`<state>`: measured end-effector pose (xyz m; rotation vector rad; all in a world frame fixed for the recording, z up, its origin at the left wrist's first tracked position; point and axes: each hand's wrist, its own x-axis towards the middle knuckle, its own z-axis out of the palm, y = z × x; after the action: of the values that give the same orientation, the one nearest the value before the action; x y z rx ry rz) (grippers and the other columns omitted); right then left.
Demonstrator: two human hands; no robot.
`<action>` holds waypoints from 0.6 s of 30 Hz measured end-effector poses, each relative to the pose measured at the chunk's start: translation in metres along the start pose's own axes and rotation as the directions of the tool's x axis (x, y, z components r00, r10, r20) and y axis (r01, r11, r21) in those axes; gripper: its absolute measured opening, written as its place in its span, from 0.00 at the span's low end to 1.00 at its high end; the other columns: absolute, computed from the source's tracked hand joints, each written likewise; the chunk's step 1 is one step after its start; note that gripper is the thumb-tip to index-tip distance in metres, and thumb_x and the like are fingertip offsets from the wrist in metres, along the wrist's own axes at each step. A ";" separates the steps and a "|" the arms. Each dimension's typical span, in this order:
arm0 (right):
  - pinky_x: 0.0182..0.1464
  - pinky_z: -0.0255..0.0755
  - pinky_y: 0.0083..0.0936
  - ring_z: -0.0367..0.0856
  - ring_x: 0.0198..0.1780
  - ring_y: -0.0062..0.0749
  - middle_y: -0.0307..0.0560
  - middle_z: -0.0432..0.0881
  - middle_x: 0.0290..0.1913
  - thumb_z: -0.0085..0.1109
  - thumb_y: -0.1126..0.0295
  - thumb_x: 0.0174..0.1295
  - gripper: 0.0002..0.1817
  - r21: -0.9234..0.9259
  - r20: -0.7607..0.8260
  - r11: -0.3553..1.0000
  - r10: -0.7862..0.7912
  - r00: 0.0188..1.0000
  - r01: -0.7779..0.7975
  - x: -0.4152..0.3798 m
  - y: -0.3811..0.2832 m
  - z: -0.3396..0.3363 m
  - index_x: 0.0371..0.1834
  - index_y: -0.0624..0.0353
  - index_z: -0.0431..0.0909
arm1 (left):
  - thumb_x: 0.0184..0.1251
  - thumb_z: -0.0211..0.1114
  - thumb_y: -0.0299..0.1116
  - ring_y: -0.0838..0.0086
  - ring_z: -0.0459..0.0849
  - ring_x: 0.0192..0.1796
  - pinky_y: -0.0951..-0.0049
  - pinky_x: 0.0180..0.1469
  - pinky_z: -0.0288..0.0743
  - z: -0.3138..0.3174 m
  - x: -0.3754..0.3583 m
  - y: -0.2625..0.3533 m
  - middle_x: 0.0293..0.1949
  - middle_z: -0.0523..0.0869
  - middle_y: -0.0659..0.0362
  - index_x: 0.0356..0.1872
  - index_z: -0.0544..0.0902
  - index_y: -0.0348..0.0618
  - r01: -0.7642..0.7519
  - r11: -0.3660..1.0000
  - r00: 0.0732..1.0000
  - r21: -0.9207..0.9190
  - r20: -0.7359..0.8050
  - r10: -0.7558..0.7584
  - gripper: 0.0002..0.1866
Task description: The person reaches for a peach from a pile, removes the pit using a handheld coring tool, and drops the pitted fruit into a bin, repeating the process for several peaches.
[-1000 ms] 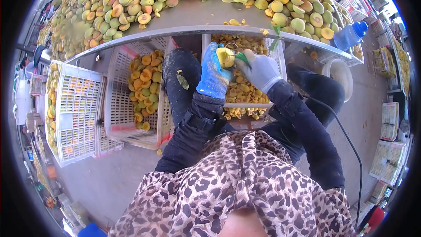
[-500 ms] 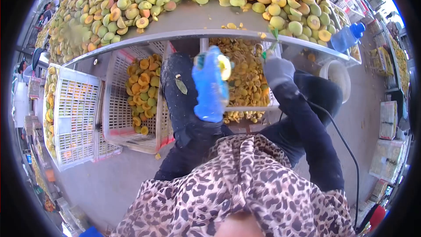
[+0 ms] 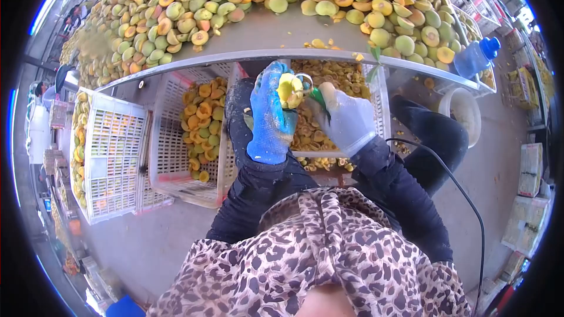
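My left hand (image 3: 269, 123), in a blue coated glove, is closed around a yellow-green peach half (image 3: 288, 90). In a pale grey glove, my right hand (image 3: 351, 120) grips a pitting tool (image 3: 316, 97) by its green handle. The tool's curved metal loop sits right at the fruit's right side. Both hands are over a white crate (image 3: 382, 103) that holds many yellow fruit scraps (image 3: 317, 132), between my knees.
Heaped peach halves (image 3: 170, 14) cover much of the metal-edged table (image 3: 282, 29). Left of my leg stands a crate (image 3: 166, 135) with fruit halves. A blue-capped bottle (image 3: 474, 58) lies on the table's right edge, above a white bucket (image 3: 461, 114). A black cable (image 3: 455, 185) runs on my right.
My right hand has come left and nearer, from the table edge to the peach half, with the tool. My left hand, blurred before, now shows clearly. The leaf on my leg is mostly covered.
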<state>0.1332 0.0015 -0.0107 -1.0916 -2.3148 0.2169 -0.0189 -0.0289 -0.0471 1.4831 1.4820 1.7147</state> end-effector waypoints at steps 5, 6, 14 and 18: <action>0.18 0.69 0.33 0.80 0.20 0.34 0.40 0.76 0.22 0.55 0.62 0.60 0.08 -0.195 0.044 0.981 -0.010 0.999 0.019 -0.007 0.013 0.002 0.34 0.52 0.70 | 0.45 0.61 0.11 0.57 0.81 0.46 0.66 0.49 0.75 0.012 -0.009 -0.003 0.44 0.80 0.50 0.53 0.74 0.35 -0.136 0.969 0.989 0.208 -0.032 0.146 0.28; 0.18 0.69 0.31 0.80 0.20 0.31 0.38 0.76 0.22 0.54 0.63 0.59 0.07 -0.318 0.076 0.948 0.052 0.996 -0.025 -0.011 0.011 0.004 0.35 0.52 0.71 | 0.48 0.60 0.14 0.54 0.80 0.47 0.62 0.49 0.74 0.013 -0.012 -0.006 0.44 0.81 0.48 0.52 0.75 0.34 -0.205 0.957 0.974 0.204 -0.049 0.220 0.25; 0.23 0.70 0.33 0.81 0.25 0.30 0.36 0.78 0.23 0.54 0.66 0.57 0.06 -0.438 -0.002 0.810 0.433 0.901 -0.390 -0.016 0.056 0.054 0.34 0.55 0.74 | 0.70 0.55 0.34 0.77 0.77 0.36 0.76 0.38 0.76 0.012 -0.034 -0.012 0.33 0.76 0.62 0.43 0.76 0.43 0.095 0.990 0.993 -0.101 -0.067 -0.102 0.08; 0.25 0.74 0.38 0.82 0.26 0.38 0.44 0.79 0.23 0.52 0.59 0.64 0.12 -0.173 0.103 0.909 0.399 0.911 -0.378 -0.021 0.054 0.004 0.36 0.58 0.72 | 0.71 0.55 0.37 0.75 0.79 0.39 0.73 0.45 0.78 -0.018 -0.024 -0.025 0.36 0.79 0.61 0.47 0.77 0.40 0.375 0.613 0.866 -0.696 0.025 -0.500 0.12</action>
<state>0.1775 0.0214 -0.0434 -1.6634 -2.2351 0.2790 -0.0346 -0.0479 -0.0769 0.5232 0.9724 1.7987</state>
